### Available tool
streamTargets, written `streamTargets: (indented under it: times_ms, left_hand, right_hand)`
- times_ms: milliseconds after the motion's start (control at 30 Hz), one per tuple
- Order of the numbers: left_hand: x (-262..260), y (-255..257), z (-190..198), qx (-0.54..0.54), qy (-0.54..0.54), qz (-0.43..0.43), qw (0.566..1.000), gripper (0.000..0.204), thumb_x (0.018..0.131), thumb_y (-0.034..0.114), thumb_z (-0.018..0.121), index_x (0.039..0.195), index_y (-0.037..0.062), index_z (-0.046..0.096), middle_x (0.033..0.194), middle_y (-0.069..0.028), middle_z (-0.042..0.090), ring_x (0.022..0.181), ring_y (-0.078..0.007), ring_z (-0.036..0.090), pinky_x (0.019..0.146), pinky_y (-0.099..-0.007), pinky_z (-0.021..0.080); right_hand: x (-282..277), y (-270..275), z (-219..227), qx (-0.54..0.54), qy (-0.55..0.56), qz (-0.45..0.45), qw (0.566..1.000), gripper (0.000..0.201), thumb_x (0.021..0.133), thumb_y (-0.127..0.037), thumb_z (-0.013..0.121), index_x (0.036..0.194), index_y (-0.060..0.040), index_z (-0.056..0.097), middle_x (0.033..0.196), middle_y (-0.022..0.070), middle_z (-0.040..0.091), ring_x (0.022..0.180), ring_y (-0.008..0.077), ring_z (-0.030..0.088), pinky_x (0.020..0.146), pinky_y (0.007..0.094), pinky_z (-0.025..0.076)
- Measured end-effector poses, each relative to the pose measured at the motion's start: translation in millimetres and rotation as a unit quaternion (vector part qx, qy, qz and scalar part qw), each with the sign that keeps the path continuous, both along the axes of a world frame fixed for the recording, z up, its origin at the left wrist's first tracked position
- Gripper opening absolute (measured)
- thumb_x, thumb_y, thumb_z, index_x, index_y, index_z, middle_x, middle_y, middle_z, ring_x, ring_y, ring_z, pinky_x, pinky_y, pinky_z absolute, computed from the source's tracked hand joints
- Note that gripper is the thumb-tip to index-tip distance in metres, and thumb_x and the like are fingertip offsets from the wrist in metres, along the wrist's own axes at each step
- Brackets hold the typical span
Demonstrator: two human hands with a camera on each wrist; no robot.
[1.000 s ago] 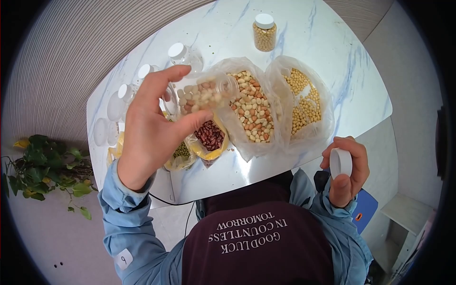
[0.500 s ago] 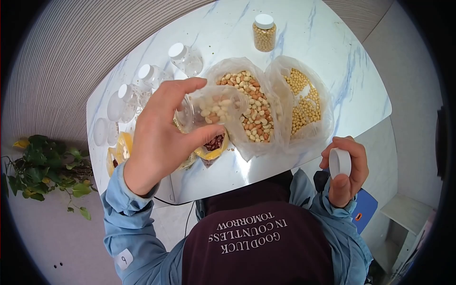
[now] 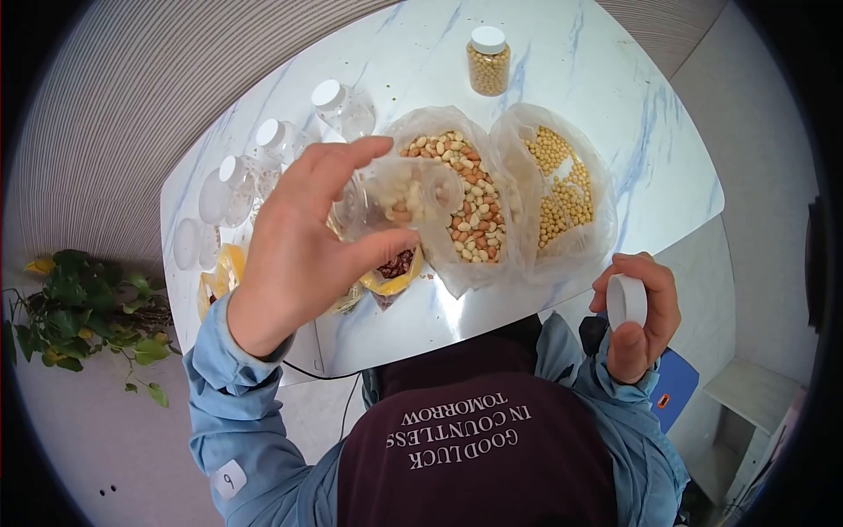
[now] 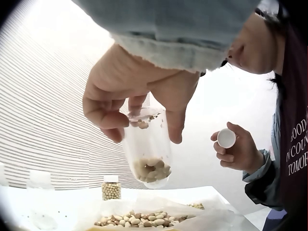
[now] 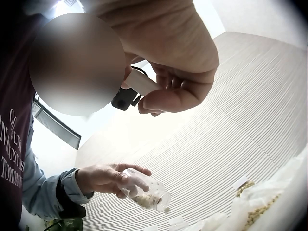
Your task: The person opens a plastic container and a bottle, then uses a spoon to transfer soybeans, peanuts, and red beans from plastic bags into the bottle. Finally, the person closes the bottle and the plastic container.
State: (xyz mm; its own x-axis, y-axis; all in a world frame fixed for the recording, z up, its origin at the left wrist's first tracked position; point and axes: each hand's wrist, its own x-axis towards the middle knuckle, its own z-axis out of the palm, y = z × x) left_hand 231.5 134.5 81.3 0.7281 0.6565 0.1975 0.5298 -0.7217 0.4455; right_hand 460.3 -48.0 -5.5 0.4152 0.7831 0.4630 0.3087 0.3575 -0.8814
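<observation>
My left hand [image 3: 294,250] grips a clear jar [image 3: 386,195] by its base end, thumb and fingers around it. The jar lies tilted above an open plastic bag [image 3: 443,119] of peanuts [image 3: 479,215], mouth toward them. A small heap of nuts [image 4: 153,169] rests at the jar's lower end in the left wrist view, with bits near its base. One pale nut [image 5: 167,210] shows just outside the mouth in the right wrist view. Off to the right, my right hand [image 3: 652,321] pinches a white lid [image 3: 627,300] between thumb and fingers.
Right of the peanuts sits a bag of yellow beans [image 3: 553,211]. A lidded jar of yellow beans [image 3: 488,70] stands at the back. Several lidded clear jars [image 3: 347,114] line the left side. A bag of red beans [image 3: 397,266] lies below the held jar.
My left hand and the jar have moved right and slightly toward my body, further over the peanut bag. Fewer nuts are in the jar. My right hand has barely moved.
</observation>
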Motion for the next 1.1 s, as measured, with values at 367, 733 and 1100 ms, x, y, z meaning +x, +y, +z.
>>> streamTargets:
  times_ms: [367, 733, 1100]
  left_hand:
    - [8.9, 17.2, -6.6, 0.043, -0.011, 0.031, 0.999, 0.074, 0.064, 0.016, 0.084, 0.129, 0.0062, 0.051, 0.112, -0.0083, 0.058, 0.091, -0.0159, 0.053, 0.079, -0.0287, 0.044]
    - [11.4, 18.4, -9.5, 0.074, -0.002, 0.023, 0.997, 0.073, 0.063, 0.017, 0.084, 0.127, 0.0047, 0.052, 0.109, -0.0099, 0.06, 0.094, -0.0206, 0.056, 0.083, -0.0312, 0.046]
    - [9.7, -2.8, -3.2, 0.021, 0.04, -0.028, 0.999, 0.073, 0.061, 0.017, 0.085, 0.126, 0.008, 0.053, 0.112, -0.01, 0.06, 0.099, -0.0237, 0.057, 0.081, -0.0317, 0.046]
  right_hand:
    - [0.2, -1.2, 0.2, -0.007, -0.006, -0.001, 1.0, 0.065, 0.084, -0.052, 0.061, 0.11, 0.0071, 0.054, 0.078, 0.0092, 0.057, 0.063, 0.0102, 0.053, 0.056, 0.0213, 0.041]
    - [0.3, -1.0, -0.1, -0.013, 0.002, 0.003, 1.0, 0.065, 0.083, -0.052, 0.061, 0.111, 0.0069, 0.054, 0.078, 0.009, 0.057, 0.063, 0.0102, 0.053, 0.056, 0.0213, 0.042]
    - [-0.7, -1.2, 0.0, -0.015, 0.01, 0.007, 1.0, 0.065, 0.083, -0.052, 0.062, 0.111, 0.0069, 0.054, 0.078, 0.009, 0.057, 0.063, 0.0106, 0.053, 0.056, 0.0217, 0.042]
